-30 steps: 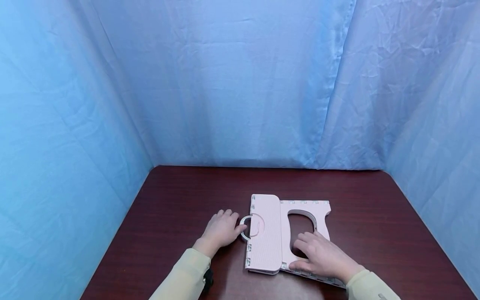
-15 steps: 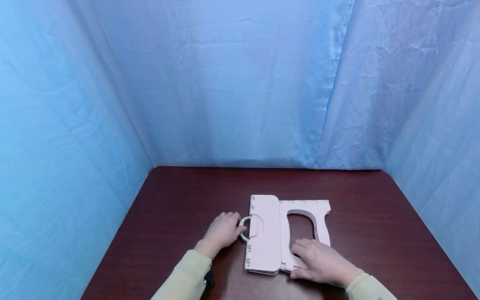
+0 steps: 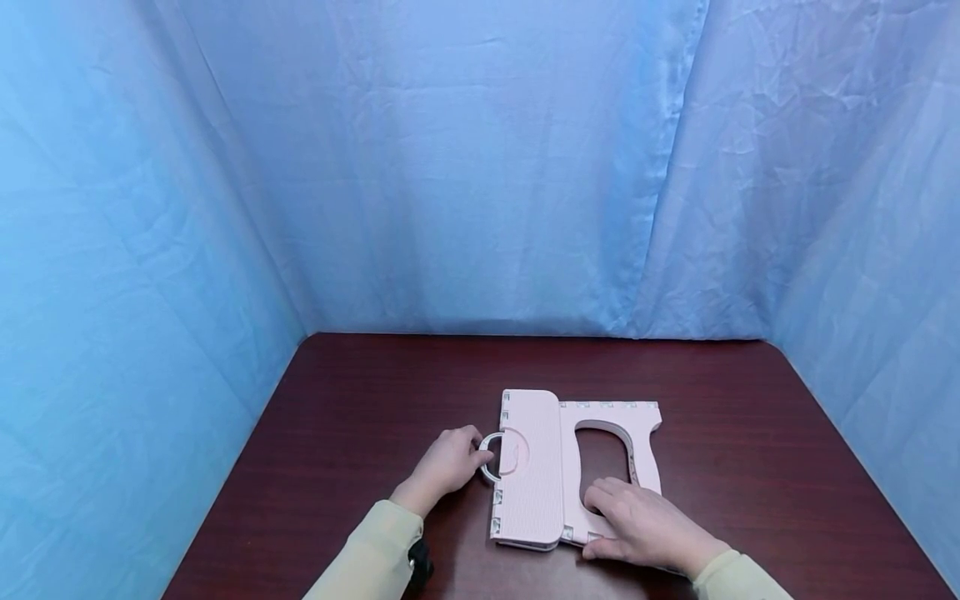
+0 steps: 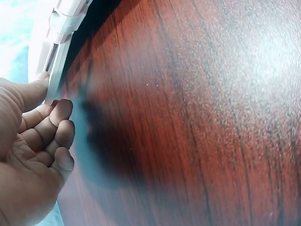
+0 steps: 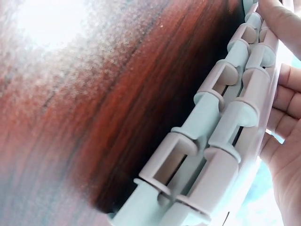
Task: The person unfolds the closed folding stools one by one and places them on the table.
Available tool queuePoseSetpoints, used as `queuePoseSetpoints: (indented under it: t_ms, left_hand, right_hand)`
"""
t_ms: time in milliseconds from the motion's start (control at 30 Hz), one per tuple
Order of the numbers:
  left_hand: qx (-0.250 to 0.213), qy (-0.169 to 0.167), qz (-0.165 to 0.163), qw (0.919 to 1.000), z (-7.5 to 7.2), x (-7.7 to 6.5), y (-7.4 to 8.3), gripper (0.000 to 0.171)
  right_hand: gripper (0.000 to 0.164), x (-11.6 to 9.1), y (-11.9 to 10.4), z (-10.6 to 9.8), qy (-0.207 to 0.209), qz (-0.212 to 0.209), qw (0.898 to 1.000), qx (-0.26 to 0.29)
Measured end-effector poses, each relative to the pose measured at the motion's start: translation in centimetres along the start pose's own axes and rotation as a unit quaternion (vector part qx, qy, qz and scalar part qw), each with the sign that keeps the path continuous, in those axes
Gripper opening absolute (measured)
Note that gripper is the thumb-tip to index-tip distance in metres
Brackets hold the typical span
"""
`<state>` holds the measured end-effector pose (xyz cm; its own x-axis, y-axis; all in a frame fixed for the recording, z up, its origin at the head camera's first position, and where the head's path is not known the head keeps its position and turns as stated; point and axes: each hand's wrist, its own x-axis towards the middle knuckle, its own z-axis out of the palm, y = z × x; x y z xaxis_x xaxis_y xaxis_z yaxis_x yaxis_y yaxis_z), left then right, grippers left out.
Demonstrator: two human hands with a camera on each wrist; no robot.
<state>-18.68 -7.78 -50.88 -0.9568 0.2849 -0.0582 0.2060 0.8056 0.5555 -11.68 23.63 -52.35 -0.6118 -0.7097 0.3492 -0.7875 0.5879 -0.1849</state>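
Observation:
A pale pink folding step stool [image 3: 528, 500] lies folded flat on the dark wood table, its ribbed top panel to the left and its leg frame with a large arched opening to the right. My left hand [image 3: 444, 460] pinches the curved carry handle [image 3: 485, 465] at the stool's left edge; in the left wrist view the thumb lies on the handle and the fingers curl beneath. My right hand [image 3: 637, 523] grips the near side of the leg frame, with fingers in the opening and the thumb at the near edge. Rows of hinge knuckles [image 5: 197, 127] show in the right wrist view.
The reddish-brown table [image 3: 375, 375] extends around the stool on all sides. Blue curtains [image 3: 480, 167] hang behind the table and along its left and right. A dark band [image 3: 418, 567] sits at the left sleeve.
My right hand has shifted slightly toward the near edge of the leg frame, its thumb now at that edge. The left fingers have drawn in a little at the handle. The stool stays nearly still.

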Motion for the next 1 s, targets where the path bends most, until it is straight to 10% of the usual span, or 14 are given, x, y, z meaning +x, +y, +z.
queuePoseSetpoints:
  t_ms: [700,1000]
  left_hand:
    - [-0.107,0.004,-0.039,0.9935,-0.26,-0.28,0.18,0.016]
    - [-0.21,-0.007,-0.071,0.975,0.11,-0.39,-0.2,0.009]
  right_hand:
    - [0.047,-0.56,-0.12,-0.4,0.009,-0.023,1.0,-0.003]
    - [0.049,-0.84,-0.01,-0.76,0.004,-0.026,1.0,0.006]
